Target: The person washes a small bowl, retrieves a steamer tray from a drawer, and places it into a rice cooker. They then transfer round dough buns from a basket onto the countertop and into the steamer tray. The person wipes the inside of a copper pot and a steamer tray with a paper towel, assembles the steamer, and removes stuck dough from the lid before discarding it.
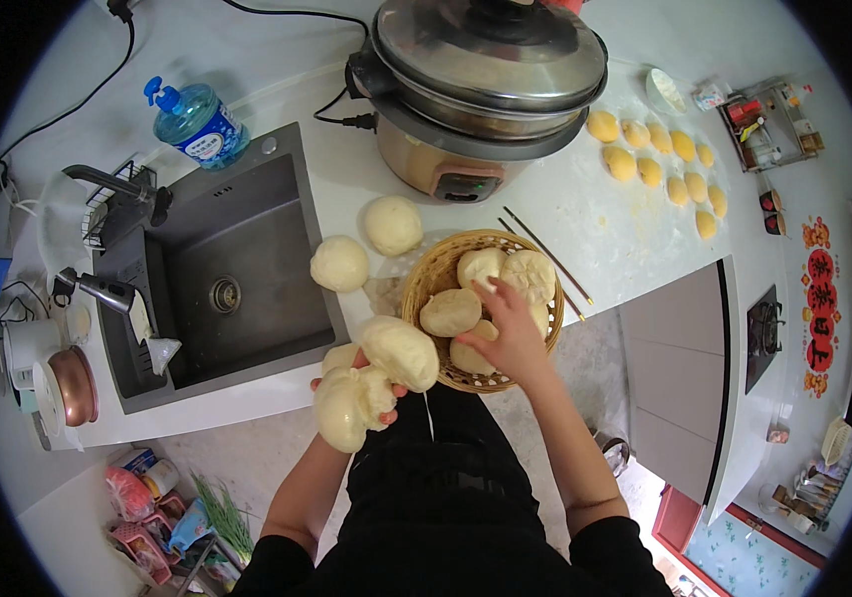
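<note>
My left hand (390, 415) holds large white steamed buns (399, 352) in front of my waist, pressed together, with a rough patch where they meet. They hide most of the palm. My right hand (506, 328) reaches into a round woven basket (420, 272), its fingers spread over the buns (450, 313) inside. Whether the fingertips press on a bun is hard to see. Beside the basket, two round buns (393, 225) rest on the white counter. Another bun (339, 358) sits at the counter edge, partly behind my left hand.
A large electric cooker (463, 142) with a steel lid stands behind the basket. Chopsticks (549, 257) lie right of it. Several yellow dough pieces (650, 172) rest on the floured counter. To the left are a sink (247, 261), a faucet (116, 183) and a blue pump bottle (202, 127).
</note>
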Demonstrator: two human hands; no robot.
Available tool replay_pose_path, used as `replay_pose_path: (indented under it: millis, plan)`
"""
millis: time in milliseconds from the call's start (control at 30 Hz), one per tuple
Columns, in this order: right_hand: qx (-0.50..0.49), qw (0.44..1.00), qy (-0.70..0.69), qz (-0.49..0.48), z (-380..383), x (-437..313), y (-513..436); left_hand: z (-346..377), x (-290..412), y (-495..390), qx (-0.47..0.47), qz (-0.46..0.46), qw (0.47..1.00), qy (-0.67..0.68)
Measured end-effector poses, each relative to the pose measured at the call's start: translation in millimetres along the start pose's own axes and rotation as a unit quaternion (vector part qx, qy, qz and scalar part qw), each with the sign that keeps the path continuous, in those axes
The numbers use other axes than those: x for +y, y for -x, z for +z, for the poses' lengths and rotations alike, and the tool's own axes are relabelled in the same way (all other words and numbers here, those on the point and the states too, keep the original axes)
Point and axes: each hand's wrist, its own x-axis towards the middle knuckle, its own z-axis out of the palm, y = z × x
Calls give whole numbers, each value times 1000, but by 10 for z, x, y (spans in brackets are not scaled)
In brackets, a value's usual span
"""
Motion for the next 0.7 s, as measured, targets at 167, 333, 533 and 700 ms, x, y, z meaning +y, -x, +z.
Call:
replay_pose_path:
  millis: [167,333,533,700]
  plan:
    - [-29,984,177,-9,389,-58,-64,-58,208,173,-2,31,999,-15]
    - [31,998,40,20,263,-15,-111,-172,268,101,2,35,998,-59]
    - [-47,992,112,-13,-22,-4,-260,-244,186,-114,13,46,999,-24]
    - [-52,950,261,-163,90,-88,-276,-200,139,-107,18,37,999,-32]
